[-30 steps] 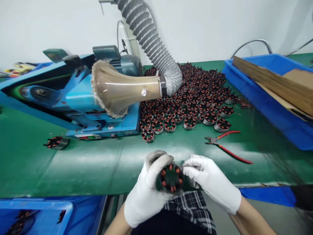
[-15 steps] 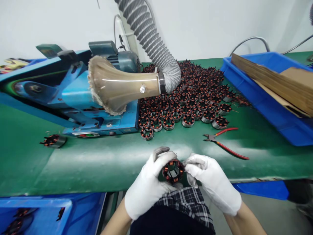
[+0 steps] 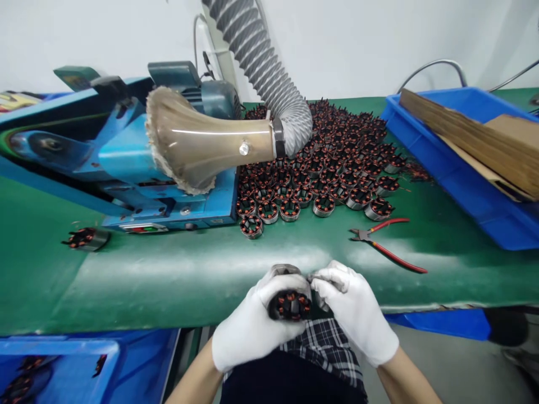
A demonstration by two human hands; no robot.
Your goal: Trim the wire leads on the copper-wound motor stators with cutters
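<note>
My left hand [image 3: 263, 317], in a white glove, is wrapped round a ring-shaped motor stator [image 3: 291, 306] with copper windings, held over the bench's front edge. The ring is tilted, with its open face toward me. My right hand [image 3: 347, 306], also gloved, is pinched close at the stator's right side; what its fingertips hold, if anything, is too small to make out. Beyond my hands, many similar stators [image 3: 324, 205] stand crowded on the green bench [image 3: 168, 280]. Red-handled cutters [image 3: 389, 249] lie open to the right.
A blue belt machine [image 3: 135, 163] with a tan suction funnel [image 3: 219, 140] and grey hose [image 3: 269, 67] stands at the left. One stator [image 3: 87, 239] lies before it. A blue tray [image 3: 455, 185] with cardboard is at the right; another blue bin [image 3: 80, 350] sits lower left.
My left hand has tipped the stator, so its opening looks narrower, and it sits slightly lower and further left. My right hand has shifted a little left along with it.
</note>
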